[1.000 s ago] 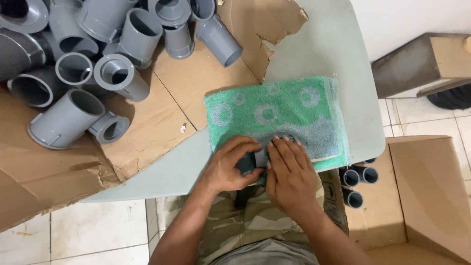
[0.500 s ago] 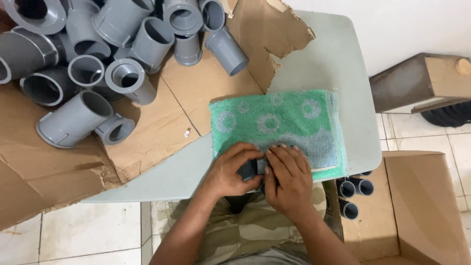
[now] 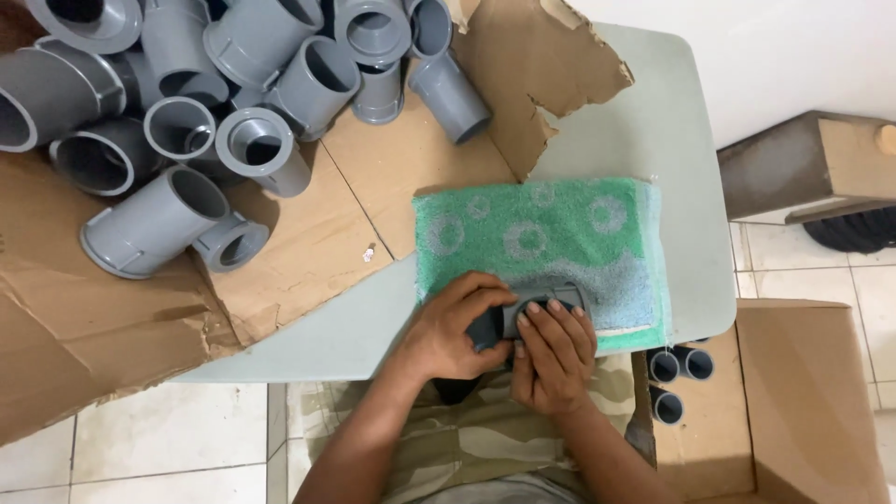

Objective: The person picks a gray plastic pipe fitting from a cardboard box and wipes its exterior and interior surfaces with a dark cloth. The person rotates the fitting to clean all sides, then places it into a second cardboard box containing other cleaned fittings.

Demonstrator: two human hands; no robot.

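Both of my hands close around a small dark grey pipe fitting (image 3: 504,322) at the near edge of a folded green towel (image 3: 551,238) with pale circles. My left hand (image 3: 453,327) grips the fitting's left end. My right hand (image 3: 555,350) wraps over its right side, fingers curled on top. Most of the fitting is hidden under my fingers. The towel lies on a pale green table (image 3: 644,121).
A pile of large grey pipe fittings (image 3: 205,103) covers torn brown cardboard (image 3: 308,233) on the table's left. An open cardboard box (image 3: 793,392) at the right holds small grey fittings (image 3: 677,373). A wooden block (image 3: 812,163) lies on the tiled floor.
My right hand has curled from lying flat on the towel to gripping the fitting. Both hands shifted slightly right and the camera view drifted.
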